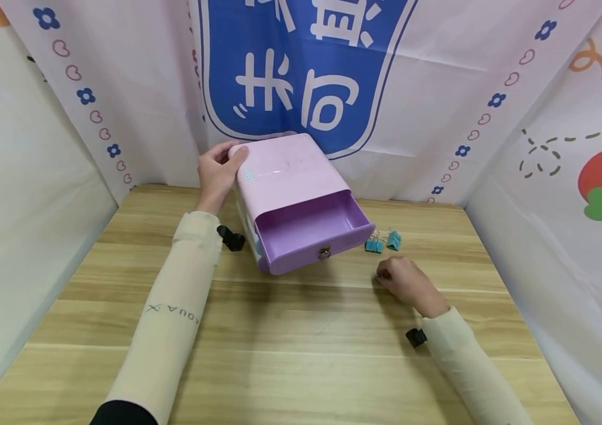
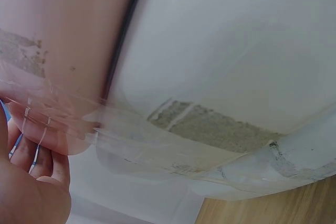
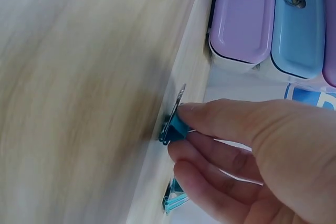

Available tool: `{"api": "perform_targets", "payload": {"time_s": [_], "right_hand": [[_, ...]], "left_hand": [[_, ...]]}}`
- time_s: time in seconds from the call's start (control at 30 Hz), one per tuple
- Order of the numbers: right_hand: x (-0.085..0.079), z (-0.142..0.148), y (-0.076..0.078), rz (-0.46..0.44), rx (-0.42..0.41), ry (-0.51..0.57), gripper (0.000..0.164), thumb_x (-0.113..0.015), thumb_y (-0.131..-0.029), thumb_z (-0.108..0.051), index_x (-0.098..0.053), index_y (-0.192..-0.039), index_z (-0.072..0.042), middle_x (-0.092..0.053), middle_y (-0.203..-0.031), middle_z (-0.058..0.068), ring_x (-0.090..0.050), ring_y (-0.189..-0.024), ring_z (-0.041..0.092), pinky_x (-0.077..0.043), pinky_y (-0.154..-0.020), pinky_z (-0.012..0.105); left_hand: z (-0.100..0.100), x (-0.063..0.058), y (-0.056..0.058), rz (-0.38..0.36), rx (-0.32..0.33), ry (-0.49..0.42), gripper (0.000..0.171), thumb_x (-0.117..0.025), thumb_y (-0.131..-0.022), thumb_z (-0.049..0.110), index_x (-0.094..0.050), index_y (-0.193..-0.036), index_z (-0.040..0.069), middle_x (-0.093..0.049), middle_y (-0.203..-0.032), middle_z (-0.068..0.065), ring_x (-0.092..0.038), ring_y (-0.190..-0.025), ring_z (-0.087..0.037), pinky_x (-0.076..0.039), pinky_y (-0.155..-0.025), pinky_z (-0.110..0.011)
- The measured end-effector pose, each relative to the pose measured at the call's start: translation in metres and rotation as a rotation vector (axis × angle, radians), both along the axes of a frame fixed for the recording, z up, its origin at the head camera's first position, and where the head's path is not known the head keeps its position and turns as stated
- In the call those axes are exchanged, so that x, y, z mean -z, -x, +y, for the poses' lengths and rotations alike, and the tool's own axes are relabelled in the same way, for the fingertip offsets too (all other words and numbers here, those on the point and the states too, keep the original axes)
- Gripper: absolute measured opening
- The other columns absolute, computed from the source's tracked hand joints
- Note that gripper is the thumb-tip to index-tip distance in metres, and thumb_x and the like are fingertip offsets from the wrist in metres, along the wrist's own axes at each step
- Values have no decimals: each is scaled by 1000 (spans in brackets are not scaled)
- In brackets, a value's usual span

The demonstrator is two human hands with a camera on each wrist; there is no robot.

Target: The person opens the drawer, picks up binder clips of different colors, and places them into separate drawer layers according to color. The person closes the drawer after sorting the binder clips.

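A small chest of drawers with a pink top [image 1: 290, 165] stands turned slightly on the table, its purple upper drawer [image 1: 314, 224] pulled out and bare inside. My left hand [image 1: 219, 174] grips the rear left corner, thumb on top and fingers behind. In the left wrist view those fingers [image 2: 39, 161] curl beside a taped edge of the chest. To the right of the chest, my right hand [image 1: 409, 283] pinches a teal binder clip [image 3: 177, 128] between thumb and fingers, low by the tabletop. Two other teal binder clips, one upright [image 1: 374, 244] and one tilted [image 1: 393, 240], lie behind that hand.
Below the open drawer, the chest has a blue drawer [image 3: 298, 30] and a purple drawer [image 3: 244, 24] with ring pulls, both closed. A printed cloth [image 1: 418, 118] hangs right behind the chest. White cloth walls border the wooden table [image 1: 301, 354] at both sides.
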State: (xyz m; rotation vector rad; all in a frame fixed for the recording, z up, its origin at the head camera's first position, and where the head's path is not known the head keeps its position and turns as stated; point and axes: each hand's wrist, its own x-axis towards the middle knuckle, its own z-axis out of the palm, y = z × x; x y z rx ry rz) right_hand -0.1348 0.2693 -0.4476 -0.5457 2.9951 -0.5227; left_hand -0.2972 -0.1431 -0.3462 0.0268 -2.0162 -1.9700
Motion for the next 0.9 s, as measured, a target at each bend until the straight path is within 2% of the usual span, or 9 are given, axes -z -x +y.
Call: {"api": "perform_targets", "payload": {"time_s": [0.27, 0.47, 0.6, 0.7, 0.9], "right_hand": [[3, 6, 0, 4, 3, 16, 8, -78, -94, -6, -81, -100, -2, -80, -100, 14, -76, -91, 24, -63, -84, 43], [-4, 6, 0, 8, 19, 15, 8, -76, -95, -4, -81, -101, 0, -80, -100, 15, -76, -90, 24, -63, -83, 44], [-12, 5, 0, 15, 30, 21, 9, -72, -97, -2, -81, -101, 0, -80, -100, 15, -76, -90, 25, -63, -84, 45], [-20, 6, -1, 28, 28, 36, 9, -72, -98, -2, -80, -101, 0, -80, -97, 13, -74, -85, 21, -63, -80, 41], [-48, 6, 0, 136, 15, 68, 8, -73, -97, -2, -80, -99, 0, -78, -92, 11, -68, -76, 16, -59, -69, 36]], "left_hand": [[0, 0, -2, -23, -2, 10, 44, -82, -92, 40, -76, -128, 15, -71, -134, -7, -64, -118, -14, -52, -108, -29], [-1, 0, -1, -24, -12, 11, 44, -83, -91, 41, -76, -127, 17, -72, -133, -6, -64, -117, -13, -53, -107, -28], [-2, 2, 1, -23, -14, 14, 43, -83, -91, 41, -76, -127, 17, -72, -132, -6, -64, -116, -13, -53, -106, -27], [-3, 2, 1, -28, -16, 11, 43, -83, -91, 40, -76, -126, 16, -72, -131, -5, -64, -116, -13, -53, -106, -27], [-2, 0, 0, -34, -12, 20, 45, -83, -91, 41, -76, -128, 17, -71, -133, -6, -63, -118, -13, -53, -107, -28]]}}
